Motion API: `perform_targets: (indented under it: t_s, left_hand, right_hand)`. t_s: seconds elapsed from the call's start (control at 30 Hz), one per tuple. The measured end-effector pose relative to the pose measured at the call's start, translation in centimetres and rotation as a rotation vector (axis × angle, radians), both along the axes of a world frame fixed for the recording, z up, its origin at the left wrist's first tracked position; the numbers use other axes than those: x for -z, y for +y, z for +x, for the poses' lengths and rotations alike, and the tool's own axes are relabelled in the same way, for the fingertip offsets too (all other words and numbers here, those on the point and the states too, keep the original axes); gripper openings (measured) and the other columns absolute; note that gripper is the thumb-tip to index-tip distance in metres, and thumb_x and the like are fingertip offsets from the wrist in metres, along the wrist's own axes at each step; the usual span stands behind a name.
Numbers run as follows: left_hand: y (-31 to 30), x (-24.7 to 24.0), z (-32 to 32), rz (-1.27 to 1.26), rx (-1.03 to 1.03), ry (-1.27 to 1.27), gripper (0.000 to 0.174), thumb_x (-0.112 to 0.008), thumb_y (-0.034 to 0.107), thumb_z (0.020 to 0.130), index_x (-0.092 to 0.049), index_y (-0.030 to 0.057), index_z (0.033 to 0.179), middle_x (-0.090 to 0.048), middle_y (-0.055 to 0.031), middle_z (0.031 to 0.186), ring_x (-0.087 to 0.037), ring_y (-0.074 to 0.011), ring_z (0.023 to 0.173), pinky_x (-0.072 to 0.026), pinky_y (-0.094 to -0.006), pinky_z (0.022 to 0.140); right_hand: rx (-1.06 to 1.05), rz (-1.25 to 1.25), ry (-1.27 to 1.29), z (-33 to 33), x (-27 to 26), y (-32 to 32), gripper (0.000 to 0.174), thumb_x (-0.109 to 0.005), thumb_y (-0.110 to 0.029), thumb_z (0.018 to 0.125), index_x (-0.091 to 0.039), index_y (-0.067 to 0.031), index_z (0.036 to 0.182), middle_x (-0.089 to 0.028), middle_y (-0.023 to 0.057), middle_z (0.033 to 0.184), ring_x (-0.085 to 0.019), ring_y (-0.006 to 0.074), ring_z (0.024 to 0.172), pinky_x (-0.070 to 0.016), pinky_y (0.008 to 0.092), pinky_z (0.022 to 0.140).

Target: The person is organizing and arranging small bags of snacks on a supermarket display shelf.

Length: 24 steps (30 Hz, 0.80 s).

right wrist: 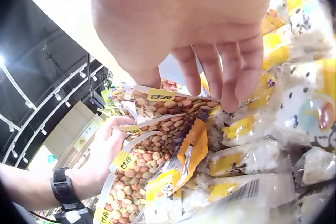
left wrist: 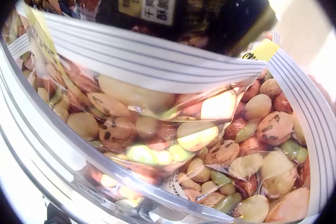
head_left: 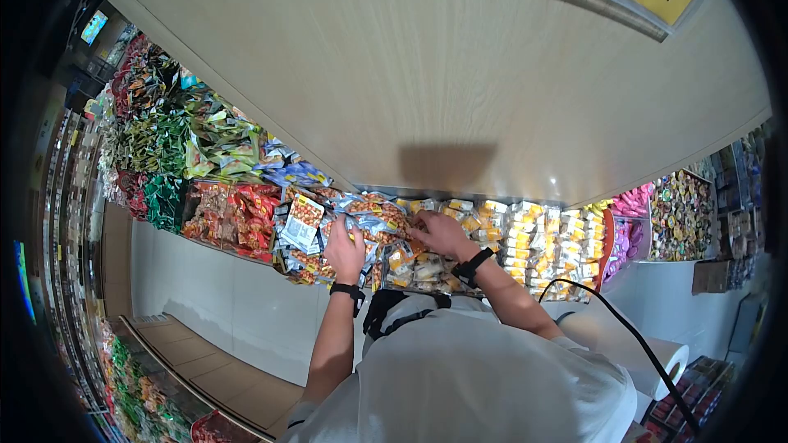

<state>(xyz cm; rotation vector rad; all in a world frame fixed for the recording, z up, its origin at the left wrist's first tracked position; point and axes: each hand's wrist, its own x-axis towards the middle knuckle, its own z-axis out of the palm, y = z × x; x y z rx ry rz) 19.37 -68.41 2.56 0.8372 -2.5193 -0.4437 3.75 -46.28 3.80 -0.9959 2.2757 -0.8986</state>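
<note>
Handling the nut bags (right wrist: 139, 171) well calls, in our judgement, for light contact along their striped top edges, easing overlapping film apart rather than squeezing the nuts. We find the bags between our two hands, their edges just below the right fingers and beside the left ones. Our right hand (right wrist: 184, 27) points downward with a gap between thumb and fingers; whether it pinches an edge we cannot tell. Our left hand (right wrist: 107, 140) meets the bags with its fingers partly hidden, so its hold is unclear too. An orange packet (right wrist: 193, 148) leans beside the bags, yellow-and-white packets (right wrist: 310, 98) lie rightward, and red packets (head_left: 253, 212) sit farther left.
</note>
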Motion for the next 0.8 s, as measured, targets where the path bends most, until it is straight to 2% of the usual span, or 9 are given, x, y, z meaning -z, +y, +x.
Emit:
perform_targets:
  t_s: [0.03,0.1,0.13,0.17,0.43,0.63,0.77,0.8]
  left_hand:
    - [-0.1,0.3,0.1,-0.040,0.007,0.023,0.040,-0.065,0.019,0.097,-0.063,0.0037,0.134,-0.073,-0.0188,0.114,-0.072,-0.0402,0.099,-0.0573,-0.0495,0.082]
    - [0.1,0.0,0.1,-0.028,0.003,0.021,0.040,-0.066,0.019,0.097,-0.064,0.0038,0.134,-0.073,-0.0187,0.115,-0.072,-0.0401,0.099,-0.0575,-0.0495,0.082]
    - [0.2,-0.3,0.2,0.039,-0.023,-0.027,0.042,-0.065,0.022,0.098,-0.064,0.0039,0.136,-0.074,-0.0205,0.121,-0.072,-0.0409,0.104,-0.0570,-0.0501,0.088]
    - [0.2,-0.5,0.2,0.043,-0.029,-0.038,0.043,-0.065,0.022,0.098,-0.064,0.0040,0.137,-0.073,-0.0203,0.122,-0.072,-0.0409,0.104,-0.0571,-0.0498,0.087]
    - [0.1,-0.4,0.4,0.041,-0.017,-0.032,0.041,-0.064,0.022,0.099,-0.063,0.0043,0.135,-0.073,-0.0201,0.122,-0.071,-0.0413,0.104,-0.0565,-0.0501,0.086]
    - [0.2,-0.3,0.4,0.038,-0.014,0.002,0.041,-0.064,0.022,0.098,-0.063,0.0036,0.135,-0.073,-0.0206,0.121,-0.071,-0.0414,0.104,-0.0564,-0.0502,0.086]
    - [0.1,-0.3,0.5,0.057,-0.013,-0.021,0.041,-0.065,0.022,0.098,-0.064,0.0033,0.135,-0.073,-0.0211,0.121,-0.071,-0.0417,0.105,-0.0564,-0.0501,0.087]
    - [0.1,-0.2,0.4,-0.005,0.004,0.034,0.041,-0.065,0.021,0.097,-0.064,0.0036,0.134,-0.072,-0.0201,0.114,-0.071,-0.0412,0.099,-0.0564,-0.0502,0.082]
  right_hand:
    - [0.014,0.026,-0.028,0.0,-0.4,0.2,0.045,-0.064,-0.049,0.101,-0.071,-0.0060,0.114,-0.076,0.0184,0.110,-0.072,0.0392,0.102,-0.0569,0.0488,0.089]
    - [0.029,-0.035,-0.012,-0.1,1.2,0.6,0.045,-0.065,-0.048,0.100,-0.073,-0.0050,0.109,-0.076,0.0188,0.107,-0.072,0.0392,0.099,-0.0567,0.0489,0.087]
    - [0.041,-0.060,-0.018,0.0,1.0,0.8,0.045,-0.065,-0.048,0.100,-0.073,-0.0046,0.108,-0.076,0.0191,0.106,-0.072,0.0393,0.098,-0.0565,0.0492,0.087]
    - [0.052,-0.084,-0.026,0.0,1.0,1.0,0.045,-0.065,-0.048,0.100,-0.074,-0.0043,0.106,-0.076,0.0194,0.105,-0.072,0.0394,0.097,-0.0563,0.0494,0.086]
    - [0.060,-0.058,-0.049,0.0,0.6,1.1,0.054,-0.064,-0.057,0.098,-0.076,-0.0052,0.104,-0.077,0.0181,0.104,-0.073,0.0382,0.098,-0.0569,0.0478,0.087]
    - [0.096,-0.029,-0.050,-0.2,1.8,0.3,0.048,-0.064,-0.052,0.098,-0.076,-0.0057,0.100,-0.077,0.0175,0.102,-0.073,0.0388,0.095,-0.0574,0.0496,0.084]
    - [0.113,-0.042,0.061,0.6,2.6,0.5,0.042,-0.064,-0.047,0.099,-0.077,-0.0069,0.104,-0.076,0.0183,0.099,-0.073,0.0400,0.092,-0.0569,0.0502,0.082]
    - [0.118,-0.046,0.068,0.6,2.5,0.6,0.041,-0.064,-0.045,0.100,-0.077,-0.0070,0.104,-0.076,0.0181,0.099,-0.073,0.0401,0.092,-0.0569,0.0505,0.082]
